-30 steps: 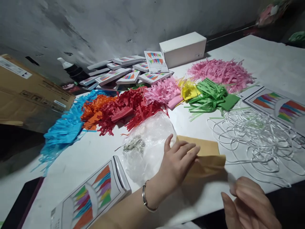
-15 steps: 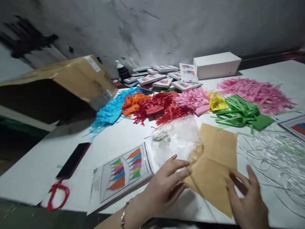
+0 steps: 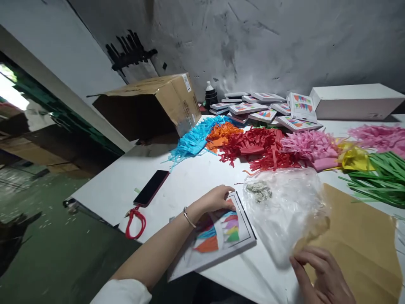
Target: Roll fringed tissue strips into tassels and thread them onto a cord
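Note:
My left hand (image 3: 218, 199) reaches across a flat packaged box (image 3: 221, 249) with a colourful tassel bunting picture on its cover. The thumb lies on the cover and the fingers curl over its far edge. My right hand (image 3: 325, 274) is low at the right, thumb and fingertips drawn together beside a brown paper sheet (image 3: 363, 236). What those fingertips hold, if anything, I cannot make out. Between the hands lies a clear plastic bag (image 3: 287, 202), overlapping the paper, with a greyish tangled clump (image 3: 259, 191) at its upper left.
Fringed paper bundles in blue (image 3: 193, 139), orange (image 3: 218, 139), red (image 3: 259, 145), pink (image 3: 311, 147), yellow (image 3: 354, 156) and green (image 3: 379, 177) line the table. Behind are several bunting boxes (image 3: 253, 109), a white box (image 3: 357, 101) and an open carton (image 3: 177, 99). A phone (image 3: 152, 188) lies left.
The view has swung left. My left hand has moved from beside the plastic bag and brown paper onto the bunting box. My right hand's fingers have come together near the paper.

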Available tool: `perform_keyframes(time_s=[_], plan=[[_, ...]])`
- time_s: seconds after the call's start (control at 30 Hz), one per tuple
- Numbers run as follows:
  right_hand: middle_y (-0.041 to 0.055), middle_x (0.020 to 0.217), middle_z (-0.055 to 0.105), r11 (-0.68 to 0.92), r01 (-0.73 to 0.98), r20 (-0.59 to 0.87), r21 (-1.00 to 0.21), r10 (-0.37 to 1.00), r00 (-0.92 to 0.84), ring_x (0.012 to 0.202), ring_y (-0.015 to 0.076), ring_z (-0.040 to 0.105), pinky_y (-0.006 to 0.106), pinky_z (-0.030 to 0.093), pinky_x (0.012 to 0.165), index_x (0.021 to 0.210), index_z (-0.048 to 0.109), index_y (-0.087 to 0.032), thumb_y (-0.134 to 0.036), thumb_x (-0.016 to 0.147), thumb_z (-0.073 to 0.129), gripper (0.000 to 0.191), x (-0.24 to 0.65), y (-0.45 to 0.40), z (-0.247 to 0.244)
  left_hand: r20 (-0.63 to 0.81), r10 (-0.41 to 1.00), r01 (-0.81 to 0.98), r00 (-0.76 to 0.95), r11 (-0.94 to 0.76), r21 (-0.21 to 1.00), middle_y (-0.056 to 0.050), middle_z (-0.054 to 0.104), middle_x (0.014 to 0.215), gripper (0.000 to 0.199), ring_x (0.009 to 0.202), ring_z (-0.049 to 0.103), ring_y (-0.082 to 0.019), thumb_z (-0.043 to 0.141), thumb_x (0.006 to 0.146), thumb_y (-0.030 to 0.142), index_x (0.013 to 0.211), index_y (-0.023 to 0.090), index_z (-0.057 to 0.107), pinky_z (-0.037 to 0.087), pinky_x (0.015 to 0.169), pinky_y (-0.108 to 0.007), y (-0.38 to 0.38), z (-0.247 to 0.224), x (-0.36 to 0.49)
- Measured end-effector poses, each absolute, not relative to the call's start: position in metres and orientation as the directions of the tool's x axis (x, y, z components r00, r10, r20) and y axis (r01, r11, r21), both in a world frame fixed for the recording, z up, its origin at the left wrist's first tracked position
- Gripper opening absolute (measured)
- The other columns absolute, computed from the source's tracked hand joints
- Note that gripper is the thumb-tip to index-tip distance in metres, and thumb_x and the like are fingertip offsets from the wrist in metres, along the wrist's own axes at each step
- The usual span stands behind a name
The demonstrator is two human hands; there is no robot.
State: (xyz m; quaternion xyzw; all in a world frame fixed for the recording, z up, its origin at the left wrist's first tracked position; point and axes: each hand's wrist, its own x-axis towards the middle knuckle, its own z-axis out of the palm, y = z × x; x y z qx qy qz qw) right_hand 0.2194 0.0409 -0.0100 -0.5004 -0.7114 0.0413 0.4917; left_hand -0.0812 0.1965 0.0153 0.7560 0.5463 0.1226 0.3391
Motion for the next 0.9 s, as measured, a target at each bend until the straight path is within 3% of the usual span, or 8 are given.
perform_keyframes(time_s=[0.1,0.2,0.27,0.4,0.53,0.63,0.77,0.9], plan=[[0.0101,0.110,0.067,0.439,0.546,0.564,-0.714,0.822,0.077,0.084,0.0191,0.071,0.027,0.061,0.068,0.127,0.060,-0.022,-0.028,0.092,0.064,0.036,0.186,0.048,-0.010,-0.219,0.885,0.678,0.410,-0.136,0.722,-0.001,0.066,0.083,0.040,0.073,0.061,-0.020,0.085,0.067,0.041,0.096,0.017,0.070,0.051,0.066,-0.029,0.190,0.035,-0.088],[0.0154,0.131,0.062,0.486,0.372,0.529,-0.791,0.849,0.015,0.107,0.0237,0.069,0.035,0.062,0.083,0.155,0.031,-0.025,-0.026,0.092,0.066,0.073,0.162,0.055,-0.008,-0.171,0.893,0.587,0.415,-0.120,0.800,-0.001,0.063,0.089,0.034,0.080,0.060,-0.019,0.080,0.075,0.041,0.094,0.018,0.064,0.050,0.070,-0.028,0.167,0.064,-0.097],[0.0151,0.133,0.062,0.505,0.226,0.508,-0.833,0.860,-0.050,0.113,0.0233,0.068,0.034,0.062,0.084,0.161,0.017,-0.027,-0.023,0.093,0.064,0.082,0.149,0.057,0.000,-0.068,0.926,0.471,0.371,-0.125,0.873,0.000,0.060,0.091,0.031,0.081,0.058,-0.017,0.077,0.080,0.043,0.092,0.019,0.061,0.050,0.071,-0.027,0.144,0.083,-0.099],[0.0075,0.118,0.069,0.390,-0.034,0.390,-0.920,0.921,-0.014,0.105,0.0169,0.071,0.026,0.063,0.080,0.160,0.016,-0.037,-0.021,0.100,0.058,0.075,0.133,0.053,0.029,0.178,0.960,0.282,0.216,-0.236,0.930,-0.002,0.058,0.100,0.029,0.085,0.057,-0.016,0.076,0.087,0.042,0.104,0.022,0.062,0.051,0.074,-0.026,0.093,0.105,-0.098],[0.0059,0.115,0.070,0.310,-0.106,0.316,-0.945,0.947,-0.049,0.099,0.0162,0.073,0.025,0.063,0.079,0.156,0.025,-0.041,-0.031,0.101,0.057,0.064,0.133,0.045,0.051,0.406,0.880,0.260,0.248,-0.464,0.847,-0.008,0.056,0.132,0.065,0.111,0.060,-0.022,0.086,0.080,0.031,0.137,0.033,0.055,0.053,0.096,-0.032,0.064,0.110,-0.094],[0.0057,0.113,0.070,0.301,-0.052,0.305,-0.952,0.945,-0.120,0.096,0.0171,0.073,0.026,0.063,0.077,0.155,0.030,-0.039,-0.033,0.102,0.055,0.059,0.139,0.045,0.051,0.398,0.818,0.237,0.415,-0.520,0.821,-0.010,0.067,0.112,0.036,0.094,0.068,-0.019,0.077,0.086,0.016,0.121,0.024,0.071,0.058,0.080,-0.026,0.063,0.112,-0.087],[0.0058,0.119,0.067,0.448,0.113,0.437,-0.887,0.893,-0.111,0.101,0.0163,0.070,0.026,0.061,0.086,0.148,0.042,-0.033,-0.024,0.096,0.064,0.057,0.157,0.057,0.043,0.423,0.842,0.209,0.334,-0.504,0.838,-0.010,0.071,0.092,0.020,0.082,0.070,-0.017,0.073,0.088,0.009,0.106,0.016,0.079,0.057,0.070,-0.025,0.073,0.105,-0.079],[0.0051,0.116,0.060,0.588,0.299,0.628,-0.752,0.776,0.054,0.108,0.0148,0.061,0.022,0.050,0.096,0.112,0.066,-0.025,-0.012,0.086,0.072,0.030,0.172,0.067,0.054,0.382,0.883,0.187,0.273,-0.438,0.879,-0.011,0.071,0.089,0.014,0.077,0.068,-0.017,0.073,0.088,0.012,0.100,0.014,0.081,0.055,0.063,-0.024,0.078,0.093,-0.078]])
